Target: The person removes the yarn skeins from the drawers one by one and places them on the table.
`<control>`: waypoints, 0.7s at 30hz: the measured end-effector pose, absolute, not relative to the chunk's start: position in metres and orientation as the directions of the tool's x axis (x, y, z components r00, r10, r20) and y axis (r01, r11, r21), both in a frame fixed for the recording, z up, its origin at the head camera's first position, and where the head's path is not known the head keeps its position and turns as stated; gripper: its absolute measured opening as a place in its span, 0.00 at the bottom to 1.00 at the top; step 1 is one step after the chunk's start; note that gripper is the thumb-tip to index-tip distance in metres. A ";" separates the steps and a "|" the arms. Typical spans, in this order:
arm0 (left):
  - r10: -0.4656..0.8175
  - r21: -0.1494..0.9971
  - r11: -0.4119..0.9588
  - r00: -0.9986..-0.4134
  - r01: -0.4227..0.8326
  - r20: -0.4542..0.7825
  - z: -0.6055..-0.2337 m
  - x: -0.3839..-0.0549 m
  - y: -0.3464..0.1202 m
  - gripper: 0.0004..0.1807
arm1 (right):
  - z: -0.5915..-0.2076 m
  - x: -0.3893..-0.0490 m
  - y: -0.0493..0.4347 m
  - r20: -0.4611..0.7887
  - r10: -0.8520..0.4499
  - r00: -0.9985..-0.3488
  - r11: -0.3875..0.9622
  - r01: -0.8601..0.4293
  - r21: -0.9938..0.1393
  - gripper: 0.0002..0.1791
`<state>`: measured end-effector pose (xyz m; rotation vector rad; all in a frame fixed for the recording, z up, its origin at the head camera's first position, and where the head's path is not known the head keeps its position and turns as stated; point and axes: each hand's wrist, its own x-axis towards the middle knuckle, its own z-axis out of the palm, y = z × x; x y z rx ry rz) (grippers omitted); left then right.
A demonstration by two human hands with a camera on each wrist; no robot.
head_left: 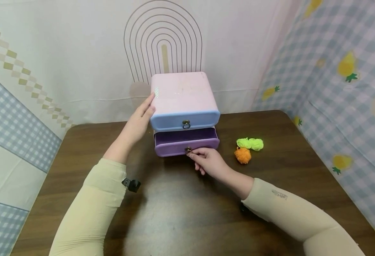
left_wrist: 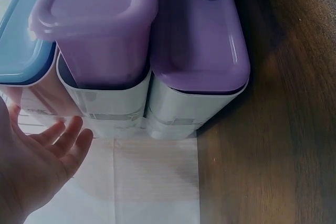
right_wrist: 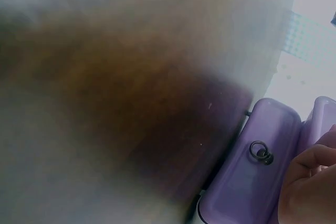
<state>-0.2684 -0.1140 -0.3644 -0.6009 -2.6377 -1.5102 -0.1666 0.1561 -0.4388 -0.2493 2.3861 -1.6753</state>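
A stacked drawer cabinet [head_left: 182, 92] has a pale pink top and a blue upper drawer [head_left: 171, 122] with a ring pull. Below it, a purple drawer [head_left: 171, 149] is partly pulled out, its visible inside bare. My right hand [head_left: 210, 163] pinches that drawer's ring handle [head_left: 188, 151] between thumb and finger. My left hand [head_left: 136, 124] lies against the cabinet's left side with fingers extended. The left wrist view shows this hand [left_wrist: 44, 161] beside the pink casing, and a lower purple drawer [left_wrist: 202, 40] pushed in. Part of the right hand [right_wrist: 310, 187] shows in the right wrist view.
To the cabinet's right, a lime-green yarn bundle [head_left: 250, 143] and an orange yarn ball [head_left: 243, 155] lie on the dark wooden table [head_left: 174, 213]. A patterned cloth [head_left: 238, 46] hangs behind, and a checked cloth [head_left: 331, 92] stands along the right side.
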 end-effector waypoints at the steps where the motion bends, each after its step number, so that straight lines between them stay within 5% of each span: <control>1: 0.311 0.822 0.447 -0.923 0.351 0.225 -0.364 -0.268 -0.114 0.32 | -0.439 -0.164 0.157 -0.079 -0.264 -0.961 0.343 -0.017 -0.939 0.15; 21: 0.289 0.821 0.481 -0.940 0.308 0.184 -0.362 -0.265 -0.113 0.32 | -0.439 -0.131 0.163 -0.136 -0.318 -0.938 0.369 0.010 -0.929 0.15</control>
